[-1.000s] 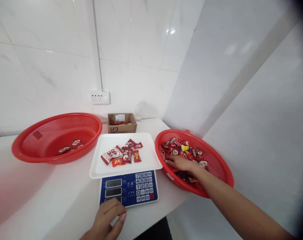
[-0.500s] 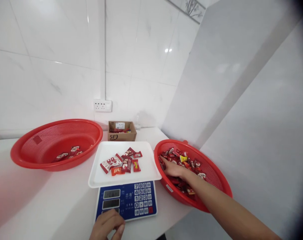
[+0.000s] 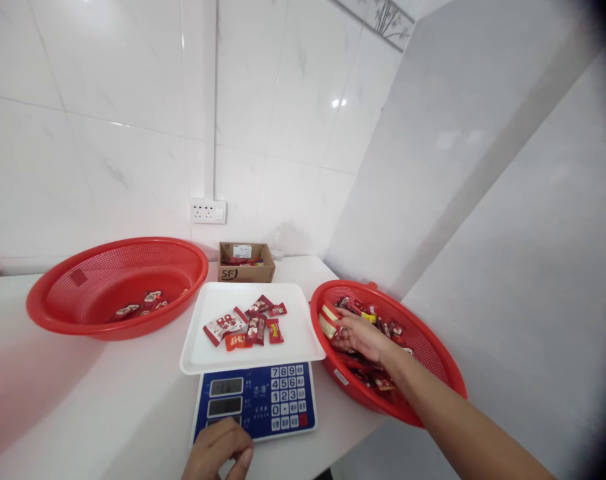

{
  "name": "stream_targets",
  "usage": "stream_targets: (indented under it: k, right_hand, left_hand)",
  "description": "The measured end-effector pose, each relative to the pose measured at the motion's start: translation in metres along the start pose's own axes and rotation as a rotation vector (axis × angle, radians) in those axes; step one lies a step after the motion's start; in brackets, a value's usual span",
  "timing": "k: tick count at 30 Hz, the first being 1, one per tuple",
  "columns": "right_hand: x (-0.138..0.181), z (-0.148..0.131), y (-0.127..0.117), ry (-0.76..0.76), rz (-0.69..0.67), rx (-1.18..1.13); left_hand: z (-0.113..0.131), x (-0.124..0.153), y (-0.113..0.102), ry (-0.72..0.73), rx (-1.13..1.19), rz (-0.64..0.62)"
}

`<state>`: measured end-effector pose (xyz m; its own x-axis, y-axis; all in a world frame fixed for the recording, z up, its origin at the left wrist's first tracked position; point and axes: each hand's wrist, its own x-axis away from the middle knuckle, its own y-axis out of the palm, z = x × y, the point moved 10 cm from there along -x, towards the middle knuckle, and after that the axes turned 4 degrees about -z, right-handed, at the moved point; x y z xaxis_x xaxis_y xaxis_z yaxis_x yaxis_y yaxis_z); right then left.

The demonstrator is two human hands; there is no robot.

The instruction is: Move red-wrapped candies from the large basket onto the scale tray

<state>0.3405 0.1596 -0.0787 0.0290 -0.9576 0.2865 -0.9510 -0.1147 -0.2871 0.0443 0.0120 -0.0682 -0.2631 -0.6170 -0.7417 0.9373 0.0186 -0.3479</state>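
Observation:
My right hand (image 3: pixel 365 339) is over the left side of the right red basket (image 3: pixel 445 357), its fingers pinching a cream-and-red wrapped snack packet (image 3: pixel 329 321). Below it lie many small wrapped candies (image 3: pixel 353 363), mostly dark red. My left hand (image 3: pixel 220 450) rests with loosely curled fingers at the lower left of the blue scale (image 3: pixel 255 410), partly covering its lowest display; nothing shows in it. On the scale's white tray (image 3: pixel 197 350) lie several red wrapped candies (image 3: pixel 256 328), an orange one (image 3: pixel 238 341) and a larger white-and-red packet (image 3: pixel 225 325).
Another red basket (image 3: pixel 43 313) stands at the left with a few wrapped pieces (image 3: pixel 150 301) at its bottom. Behind the tray is a small cardboard box (image 3: pixel 250 273) with more candies. White wall tiles and a socket (image 3: pixel 208 211) bound the table (image 3: pixel 147 407) at the back.
My right hand has come up slightly out of the candies and now has a cream-and-red packet in its fingers. My left hand stays at the scale. The view has shifted a little.

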Motion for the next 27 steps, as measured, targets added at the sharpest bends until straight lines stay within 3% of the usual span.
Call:
stream_targets:
  k: [7,11,14,16,19,21,23,27]
  right_hand:
    - [0.029,-0.031,-0.013,-0.137,0.076,-0.312]
    - [0.051,-0.033,-0.010,-0.153,0.225,-0.381]
    - [0.076,-0.047,0.018,-0.204,0.209,-0.115]
    - [0.095,-0.065,0.057,-0.320,0.072,0.164]
    - [0.125,-0.072,0.137,-0.471,-0.366,0.405]
    - [0.140,-0.075,0.167,-0.574,-0.471,0.490]
    - [0.139,-0.071,0.175,-0.562,-0.440,0.551]
    - [0.130,-0.059,0.169,-0.487,-0.342,0.641]
  left_hand:
    - [0.000,0.000,0.002,0.037,-0.035,-0.050]
    - [-0.001,0.002,0.003,0.043,-0.017,-0.073]
    - [-0.014,0.008,0.006,-0.050,0.037,-0.076]
    - [-0.023,0.012,0.010,-0.123,0.170,-0.092]
    - [-0.031,0.012,0.011,-0.206,0.364,-0.072]
    - [-0.027,0.007,0.010,-0.217,0.322,-0.102]
    - [-0.018,0.000,0.010,-0.195,0.211,-0.175]
    - [-0.008,-0.008,0.007,-0.185,0.161,-0.244]
